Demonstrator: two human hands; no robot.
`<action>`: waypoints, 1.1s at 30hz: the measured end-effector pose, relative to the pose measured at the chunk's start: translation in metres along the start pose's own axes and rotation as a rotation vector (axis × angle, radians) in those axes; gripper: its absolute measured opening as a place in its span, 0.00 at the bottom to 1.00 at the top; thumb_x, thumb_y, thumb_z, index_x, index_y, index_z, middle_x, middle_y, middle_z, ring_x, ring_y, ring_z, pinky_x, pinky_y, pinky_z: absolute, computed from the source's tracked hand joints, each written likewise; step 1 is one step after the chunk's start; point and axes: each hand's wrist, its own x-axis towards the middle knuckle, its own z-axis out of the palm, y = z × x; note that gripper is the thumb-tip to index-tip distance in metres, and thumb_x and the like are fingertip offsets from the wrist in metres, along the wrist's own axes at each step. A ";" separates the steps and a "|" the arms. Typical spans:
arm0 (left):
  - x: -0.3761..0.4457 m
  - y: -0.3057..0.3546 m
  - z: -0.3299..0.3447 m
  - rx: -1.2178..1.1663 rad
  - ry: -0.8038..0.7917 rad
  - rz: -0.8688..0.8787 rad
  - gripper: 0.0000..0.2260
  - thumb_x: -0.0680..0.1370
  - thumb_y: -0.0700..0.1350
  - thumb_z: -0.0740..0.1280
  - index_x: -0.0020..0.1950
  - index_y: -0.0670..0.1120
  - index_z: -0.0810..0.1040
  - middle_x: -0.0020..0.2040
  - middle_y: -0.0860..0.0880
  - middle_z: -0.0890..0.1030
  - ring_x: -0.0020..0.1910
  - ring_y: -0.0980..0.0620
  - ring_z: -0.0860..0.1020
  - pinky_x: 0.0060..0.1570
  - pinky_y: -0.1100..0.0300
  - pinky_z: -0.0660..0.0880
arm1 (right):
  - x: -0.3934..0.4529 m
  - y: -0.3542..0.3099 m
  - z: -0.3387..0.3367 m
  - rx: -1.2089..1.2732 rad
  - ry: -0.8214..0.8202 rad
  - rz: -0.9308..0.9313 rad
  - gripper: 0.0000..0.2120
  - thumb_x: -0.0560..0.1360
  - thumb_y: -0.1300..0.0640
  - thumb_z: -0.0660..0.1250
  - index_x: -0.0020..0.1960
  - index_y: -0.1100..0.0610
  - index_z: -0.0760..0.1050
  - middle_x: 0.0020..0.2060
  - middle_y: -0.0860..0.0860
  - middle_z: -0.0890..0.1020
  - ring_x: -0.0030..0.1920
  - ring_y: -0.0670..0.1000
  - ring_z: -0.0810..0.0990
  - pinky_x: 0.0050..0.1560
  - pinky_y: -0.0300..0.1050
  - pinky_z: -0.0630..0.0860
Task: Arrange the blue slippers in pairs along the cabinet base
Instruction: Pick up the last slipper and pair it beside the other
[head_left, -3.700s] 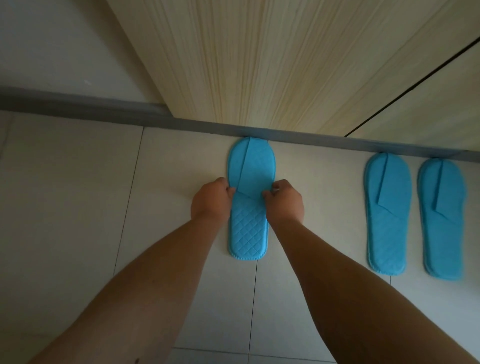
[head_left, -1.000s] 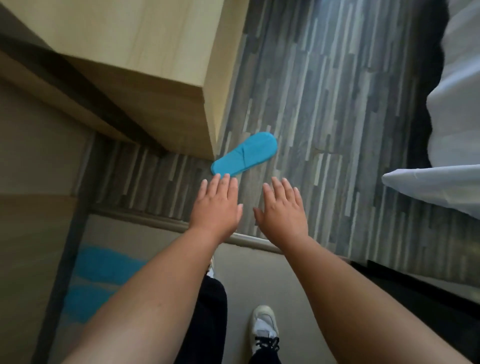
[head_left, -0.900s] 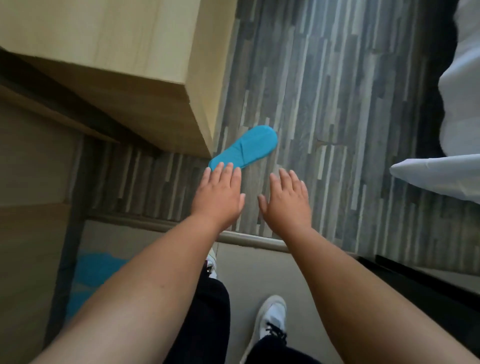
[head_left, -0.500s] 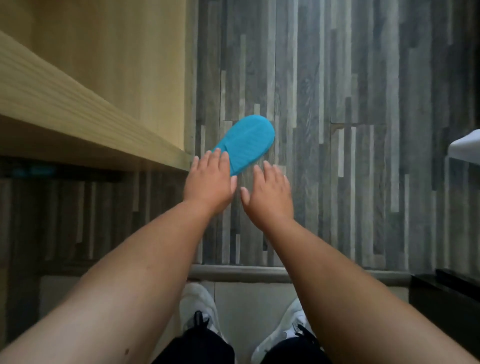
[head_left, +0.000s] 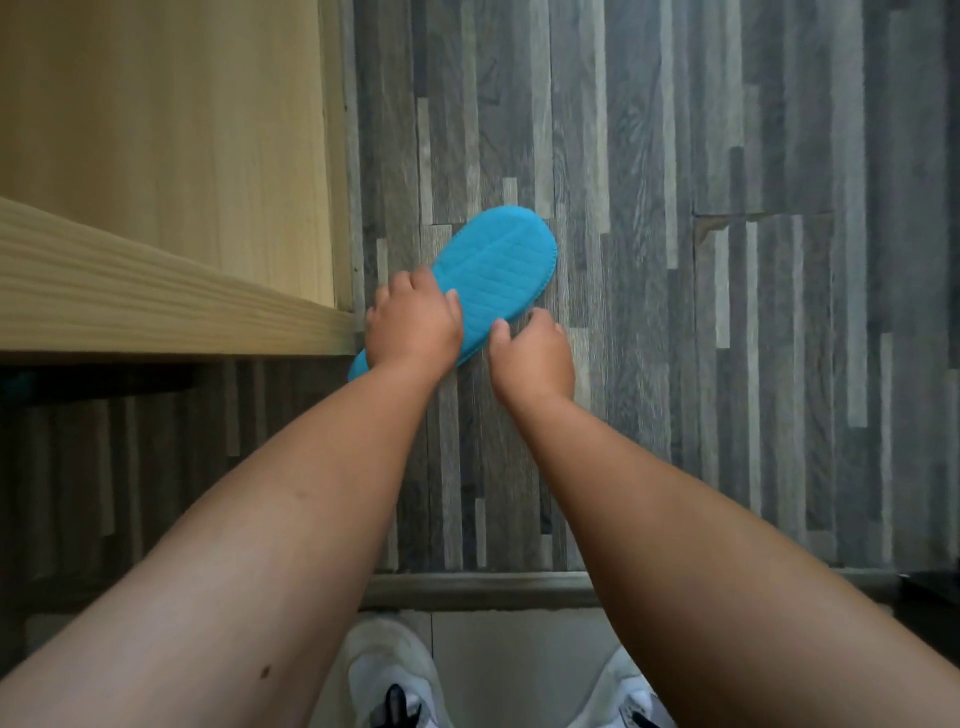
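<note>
One blue slipper (head_left: 498, 265) lies slanted on the grey striped floor, just right of the light wood cabinet's corner (head_left: 332, 312). Its toe end points up and right; its heel end is under my left hand. My left hand (head_left: 413, 325) rests curled on the slipper's lower part, thumb on top. My right hand (head_left: 535, 353) touches the slipper's right edge with thumb and fingertips. Whether the slipper is lifted off the floor I cannot tell.
The wood cabinet (head_left: 171, 156) fills the upper left, with a dark gap beneath its front edge. A metal threshold strip (head_left: 478, 590) crosses the floor below my arms. My white shoes (head_left: 389, 680) stand on pale tile at the bottom.
I turned away from the slippers lined along the cabinet base and moved toward a lone slipper. Both hands went from open and hovering to closing on it.
</note>
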 end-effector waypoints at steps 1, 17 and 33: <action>0.004 0.001 0.000 -0.010 -0.004 -0.019 0.19 0.81 0.51 0.55 0.66 0.40 0.70 0.64 0.37 0.73 0.63 0.37 0.71 0.60 0.45 0.69 | 0.004 -0.004 0.002 0.022 0.013 0.014 0.19 0.79 0.50 0.60 0.61 0.63 0.71 0.59 0.59 0.77 0.58 0.61 0.76 0.52 0.50 0.72; -0.074 0.000 -0.063 -0.485 -0.238 -0.236 0.13 0.81 0.52 0.59 0.49 0.42 0.74 0.51 0.41 0.79 0.51 0.42 0.77 0.45 0.55 0.68 | -0.066 -0.012 -0.057 0.326 -0.026 0.188 0.07 0.77 0.57 0.64 0.53 0.57 0.76 0.43 0.50 0.80 0.49 0.54 0.82 0.55 0.54 0.78; -0.225 -0.016 -0.148 -0.807 -0.194 -0.482 0.08 0.79 0.46 0.64 0.47 0.43 0.79 0.47 0.43 0.83 0.47 0.43 0.81 0.52 0.49 0.79 | -0.193 -0.050 -0.149 -0.013 -0.138 0.064 0.12 0.76 0.53 0.66 0.57 0.54 0.76 0.50 0.52 0.81 0.49 0.53 0.80 0.53 0.56 0.79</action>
